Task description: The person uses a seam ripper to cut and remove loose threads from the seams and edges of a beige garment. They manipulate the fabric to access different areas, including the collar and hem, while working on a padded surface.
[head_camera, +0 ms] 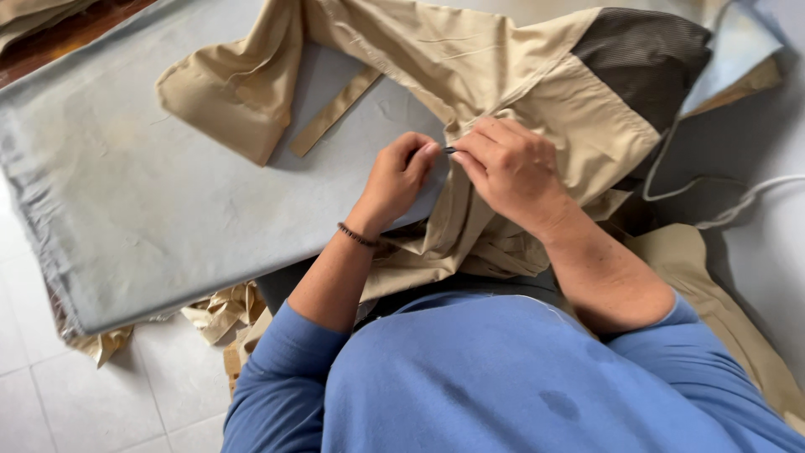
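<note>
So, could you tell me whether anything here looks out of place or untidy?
Tan fabric scraps lie scattered on the tiled floor below the grey board's frayed edge. Otherwise both hands, left hand and right hand, pinch the tan garment normally.

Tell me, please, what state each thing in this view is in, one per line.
Left hand: closed, pinching the tan cloth's edge.
Right hand: closed on a small dark tool at the cloth.
Small dark tool: held between the fingertips, mostly hidden.
Tan garment: crumpled, spread across the board, one part bunched under the hands.
Grey padded board: flat, its left edge frayed.
White cord: slack, trailing at right.
Fabric scraps: lying loose on the tiled floor.
</note>
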